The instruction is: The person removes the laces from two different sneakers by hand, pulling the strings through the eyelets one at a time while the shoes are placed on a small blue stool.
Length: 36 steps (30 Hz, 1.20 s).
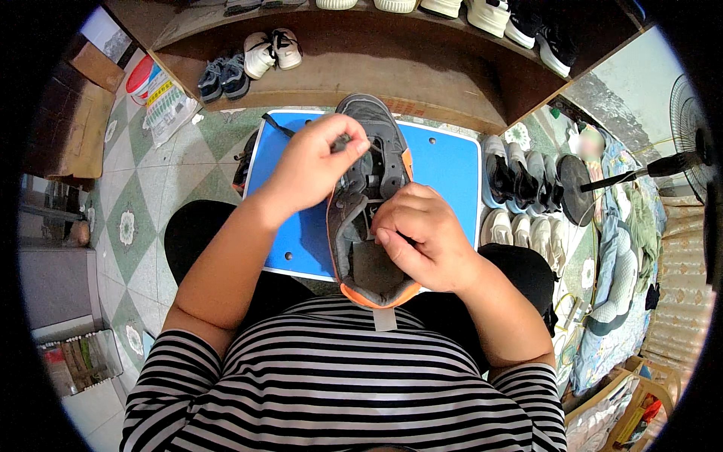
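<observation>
The grey shoe (369,203) with orange trim lies on the blue stool (444,166) at the person's knees. The left hand (312,169) pinches a dark lace (343,143); the right hand (422,237), fingers curled, grips the shoe's side.

the left hand (312,169) is raised ahead of the chest, forearm angled up from the lower left, thumb and forefinger pinched together at the tips. the right hand (418,237) sits lower and just to its right, fingers curled inward in a loose fist, wrist bent, forearm coming in from the lower right.
</observation>
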Each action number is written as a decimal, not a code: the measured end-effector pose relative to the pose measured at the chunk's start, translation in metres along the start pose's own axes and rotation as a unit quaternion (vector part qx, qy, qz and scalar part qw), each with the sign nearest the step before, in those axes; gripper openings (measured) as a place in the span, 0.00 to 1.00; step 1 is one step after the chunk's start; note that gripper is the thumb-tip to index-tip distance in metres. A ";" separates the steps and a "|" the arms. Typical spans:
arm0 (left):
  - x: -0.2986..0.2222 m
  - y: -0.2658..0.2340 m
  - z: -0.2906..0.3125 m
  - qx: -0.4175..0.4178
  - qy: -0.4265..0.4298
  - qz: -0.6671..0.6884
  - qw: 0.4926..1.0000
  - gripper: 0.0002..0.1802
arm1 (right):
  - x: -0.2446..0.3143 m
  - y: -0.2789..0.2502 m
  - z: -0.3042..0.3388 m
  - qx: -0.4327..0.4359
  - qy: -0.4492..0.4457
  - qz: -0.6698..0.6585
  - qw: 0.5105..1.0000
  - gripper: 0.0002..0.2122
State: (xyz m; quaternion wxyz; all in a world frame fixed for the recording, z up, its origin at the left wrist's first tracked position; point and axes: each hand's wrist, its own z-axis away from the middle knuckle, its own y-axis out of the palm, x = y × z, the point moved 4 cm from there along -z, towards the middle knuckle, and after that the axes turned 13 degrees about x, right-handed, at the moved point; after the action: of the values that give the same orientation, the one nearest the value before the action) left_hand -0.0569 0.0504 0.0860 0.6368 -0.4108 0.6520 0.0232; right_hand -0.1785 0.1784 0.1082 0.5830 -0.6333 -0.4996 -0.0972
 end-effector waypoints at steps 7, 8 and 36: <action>0.009 -0.031 0.006 -0.106 0.017 0.303 0.947 0.08 | -0.001 0.003 -0.002 0.000 -0.001 -0.018 1.000 0.04; 0.008 -0.029 0.005 -0.079 -0.006 0.226 0.971 0.09 | -0.001 0.003 -0.003 0.003 0.001 -0.015 1.000 0.04; -0.062 -0.062 0.049 -0.152 0.270 0.275 0.910 0.09 | -0.025 -0.011 -0.029 -0.065 0.200 -0.121 0.970 0.11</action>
State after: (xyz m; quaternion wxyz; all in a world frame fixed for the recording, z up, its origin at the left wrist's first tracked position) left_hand 0.0090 0.0678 0.1597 0.3344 -0.2973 0.8751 0.1842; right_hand -0.1857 0.1389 0.1064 0.6126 -0.5721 -0.4389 -0.3238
